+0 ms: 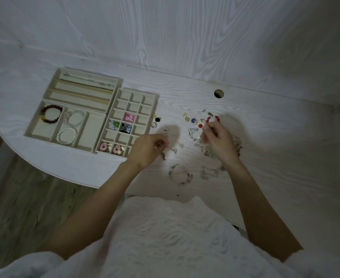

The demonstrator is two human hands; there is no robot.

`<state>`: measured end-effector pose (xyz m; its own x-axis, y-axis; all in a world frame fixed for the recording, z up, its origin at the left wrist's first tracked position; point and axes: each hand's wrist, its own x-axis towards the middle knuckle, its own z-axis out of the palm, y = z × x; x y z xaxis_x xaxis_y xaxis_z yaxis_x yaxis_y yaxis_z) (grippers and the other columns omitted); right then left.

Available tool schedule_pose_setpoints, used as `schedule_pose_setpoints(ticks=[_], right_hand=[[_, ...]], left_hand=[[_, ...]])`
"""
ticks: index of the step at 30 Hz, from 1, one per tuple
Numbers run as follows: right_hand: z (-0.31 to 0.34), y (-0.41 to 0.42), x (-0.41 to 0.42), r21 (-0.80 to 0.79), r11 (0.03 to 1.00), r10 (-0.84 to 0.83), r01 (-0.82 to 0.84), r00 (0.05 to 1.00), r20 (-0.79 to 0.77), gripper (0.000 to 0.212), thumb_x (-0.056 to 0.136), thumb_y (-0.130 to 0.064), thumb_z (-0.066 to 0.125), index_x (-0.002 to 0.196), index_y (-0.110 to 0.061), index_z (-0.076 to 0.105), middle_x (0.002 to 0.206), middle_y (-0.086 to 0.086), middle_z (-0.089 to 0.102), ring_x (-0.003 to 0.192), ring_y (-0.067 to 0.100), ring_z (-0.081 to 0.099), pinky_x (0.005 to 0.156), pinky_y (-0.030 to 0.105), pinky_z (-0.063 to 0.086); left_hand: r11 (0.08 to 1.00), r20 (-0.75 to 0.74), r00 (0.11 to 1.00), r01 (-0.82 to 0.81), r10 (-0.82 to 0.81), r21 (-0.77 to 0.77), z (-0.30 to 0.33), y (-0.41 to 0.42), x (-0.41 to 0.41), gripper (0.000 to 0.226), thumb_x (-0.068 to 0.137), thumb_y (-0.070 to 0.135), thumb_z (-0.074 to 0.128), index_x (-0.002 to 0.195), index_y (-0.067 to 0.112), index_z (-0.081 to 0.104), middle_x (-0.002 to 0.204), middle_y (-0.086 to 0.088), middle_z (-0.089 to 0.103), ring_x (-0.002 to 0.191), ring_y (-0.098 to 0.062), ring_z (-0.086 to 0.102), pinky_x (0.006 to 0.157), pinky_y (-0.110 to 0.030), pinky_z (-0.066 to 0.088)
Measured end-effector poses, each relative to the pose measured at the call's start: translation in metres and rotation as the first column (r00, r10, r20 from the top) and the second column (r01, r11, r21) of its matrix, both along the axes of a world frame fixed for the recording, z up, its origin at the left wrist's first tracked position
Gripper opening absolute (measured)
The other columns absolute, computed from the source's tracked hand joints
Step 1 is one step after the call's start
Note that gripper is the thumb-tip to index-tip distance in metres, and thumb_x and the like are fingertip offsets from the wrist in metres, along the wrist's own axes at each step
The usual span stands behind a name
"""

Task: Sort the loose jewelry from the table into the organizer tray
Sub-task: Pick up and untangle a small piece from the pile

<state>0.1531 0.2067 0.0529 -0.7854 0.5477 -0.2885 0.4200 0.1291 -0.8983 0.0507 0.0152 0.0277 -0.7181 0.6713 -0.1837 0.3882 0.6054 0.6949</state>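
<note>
A beige organizer tray [113,106] lies at the left of the white table. Its small-cell grid holds pink earrings [130,118] and other small pieces, its wide bays a dark red bead bracelet [51,113] and a pearl bracelet [66,135]. Loose jewelry [195,122] is scattered to the right of the tray. My left hand [147,149] pinches a small dangling earring [163,155] just off the tray's near right corner. My right hand [217,141] hovers over the pile, its fingers pinching a thin wire piece [204,130].
A clear bead bracelet [180,174] and a chain piece [208,172] lie near the table's front edge. A round cable hole [218,93] sits at the back. A wall closes off the right side, and the table's curved edge drops to the floor at left.
</note>
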Motion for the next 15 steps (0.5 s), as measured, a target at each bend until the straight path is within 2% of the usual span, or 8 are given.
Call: schedule_pose_setpoints(ticks=[2,4,5,7,9,10,12,15], right_hand=[[0.006,0.0,0.0,0.12,0.989,0.081,-0.081,0.997,0.009,0.011,0.095,-0.018,0.052,0.086,-0.018,0.057,0.083,-0.001,0.064,0.08,0.008,0.062,0.074,0.016,0.048],[0.018,0.0,-0.002,0.235,0.964,0.129,-0.124,0.992,-0.007,0.009,0.095,-0.018,0.054,0.086,-0.019,0.058,0.085,-0.004,0.063,0.081,0.0,0.058,0.071,0.006,0.041],[0.024,-0.001,-0.003,0.256,0.958,0.138,-0.127,0.99,-0.027,0.009,0.095,-0.017,0.054,0.087,-0.018,0.058,0.085,-0.005,0.062,0.08,-0.002,0.057,0.068,0.003,0.039],[0.036,0.0,-0.005,0.229,0.965,0.149,-0.124,0.985,-0.093,0.01,0.095,-0.016,0.053,0.087,-0.018,0.058,0.084,-0.005,0.063,0.08,0.003,0.058,0.068,0.008,0.041],[0.046,0.001,-0.007,0.195,0.973,0.16,-0.127,0.973,-0.164,0.009,0.095,-0.014,0.051,0.089,-0.015,0.058,0.081,-0.005,0.064,0.076,0.004,0.059,0.067,0.014,0.044],[0.051,0.002,-0.008,0.186,0.976,0.151,-0.114,0.968,-0.2,0.009,0.095,-0.012,0.051,0.09,-0.013,0.058,0.078,-0.006,0.063,0.071,0.002,0.058,0.065,0.014,0.043],[0.059,0.004,-0.011,0.172,0.983,0.098,-0.056,0.964,-0.248,0.009,0.096,-0.012,0.05,0.09,-0.01,0.057,0.072,-0.005,0.061,0.066,0.002,0.057,0.063,0.012,0.042],[0.066,0.012,-0.013,0.104,0.993,-0.034,0.063,0.964,-0.264,0.013,0.096,-0.015,0.05,0.085,-0.017,0.056,0.061,-0.006,0.055,0.058,0.007,0.055,0.061,0.021,0.045]], left_hand=[[0.973,-0.206,0.966,0.114,-0.156,-0.201,0.005,0.007,-0.002,0.016,0.091,0.019,0.061,0.103,0.016,0.07,0.103,-0.003,0.068,0.094,-0.018,0.062,0.074,-0.02,0.041],[0.959,-0.212,0.954,0.163,-0.213,-0.232,0.007,0.014,-0.006,0.027,0.091,0.023,0.061,0.116,0.016,0.064,0.117,-0.005,0.063,0.107,-0.022,0.057,0.085,-0.027,0.041],[0.966,-0.165,0.961,0.195,-0.223,-0.171,0.008,0.018,-0.007,0.032,0.091,0.024,0.061,0.122,0.017,0.06,0.123,-0.004,0.06,0.11,-0.02,0.054,0.088,-0.025,0.039],[0.975,0.037,0.976,0.215,-0.217,0.054,0.012,0.031,-0.006,0.041,0.091,0.024,0.062,0.13,0.021,0.054,0.131,0.004,0.054,0.112,-0.009,0.051,0.092,-0.016,0.036],[0.953,0.272,0.938,0.14,-0.214,0.267,0.016,0.044,-0.002,0.038,0.092,0.024,0.061,0.129,0.025,0.054,0.132,0.011,0.053,0.12,-0.002,0.048,0.099,-0.014,0.035],[0.939,0.34,0.914,0.103,-0.219,0.329,0.019,0.05,-0.001,0.031,0.093,0.024,0.06,0.124,0.025,0.058,0.13,0.011,0.056,0.121,-0.002,0.048,0.101,-0.015,0.036],[0.923,0.383,0.9,0.051,-0.207,0.38,0.02,0.057,-0.002,0.015,0.094,0.022,0.057,0.106,0.021,0.067,0.113,0.008,0.066,0.112,-0.004,0.056,0.097,-0.017,0.04],[0.918,0.382,0.912,-0.017,-0.148,0.396,0.019,0.052,-0.01,0.015,0.096,0.018,0.053,0.09,0.018,0.067,0.093,0.004,0.069,0.094,-0.006,0.062,0.087,-0.019,0.043]])
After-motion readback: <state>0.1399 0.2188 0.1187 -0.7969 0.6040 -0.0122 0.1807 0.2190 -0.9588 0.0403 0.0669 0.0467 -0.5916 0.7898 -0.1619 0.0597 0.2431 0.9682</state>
